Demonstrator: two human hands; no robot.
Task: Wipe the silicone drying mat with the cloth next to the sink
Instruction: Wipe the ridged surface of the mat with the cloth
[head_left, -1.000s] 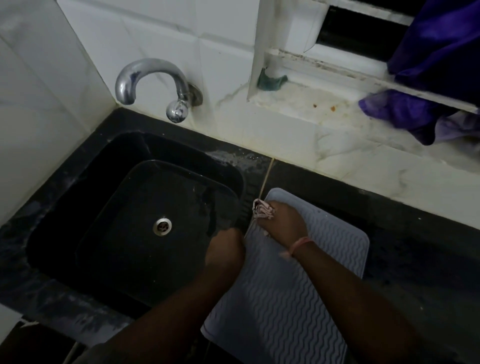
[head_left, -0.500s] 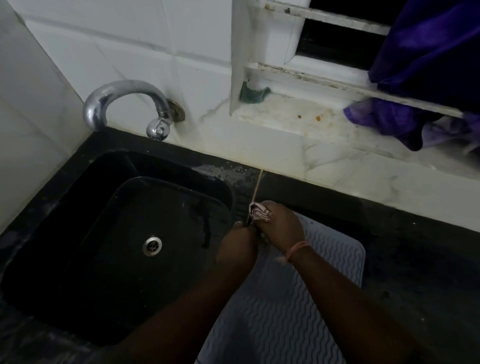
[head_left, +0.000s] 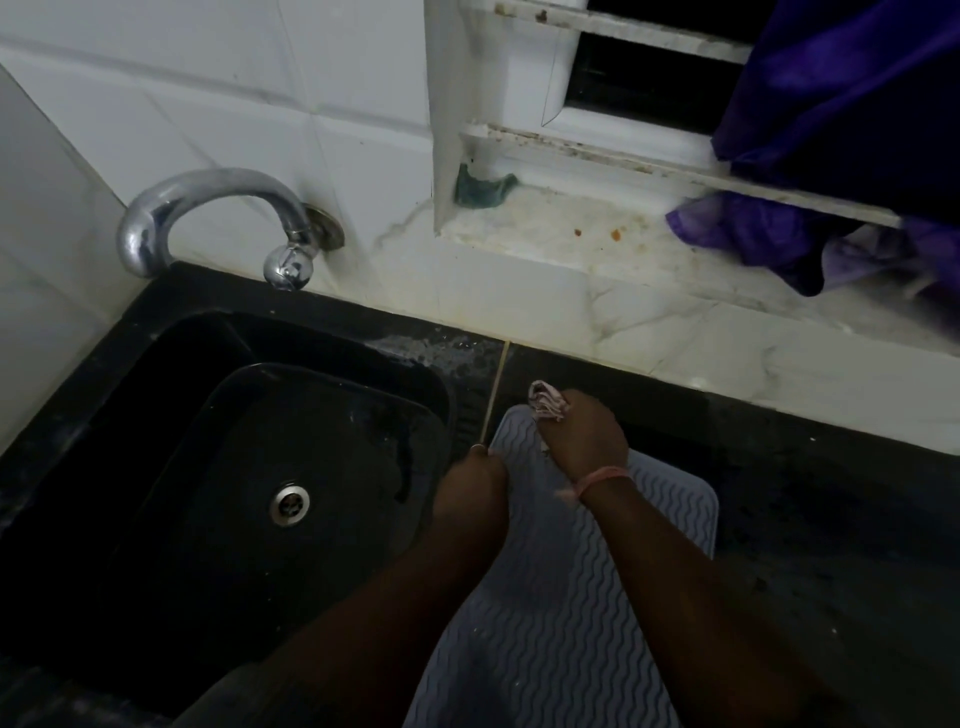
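A pale grey ribbed silicone drying mat (head_left: 561, 613) lies on the dark counter just right of the sink. My right hand (head_left: 584, 441) grips a bunched pink-and-white cloth (head_left: 545, 401) and presses it on the mat's far left corner. A pink thread band circles that wrist. My left hand (head_left: 475, 486) rests at the mat's left edge with its fingers curled down against that edge. How firmly it holds the mat is hidden by the hand itself.
A black sink (head_left: 249, 467) with a steel drain (head_left: 290, 503) fills the left. A chrome tap (head_left: 218, 223) curves from the white tiled wall. Purple fabric (head_left: 831, 156) hangs over the window ledge at the right. Dark counter (head_left: 831, 519) stretches right of the mat.
My right hand and the cloth have stayed at the mat's far left corner, shifting slightly toward the wall. My left hand moved up the mat's left edge, closer to the right hand.
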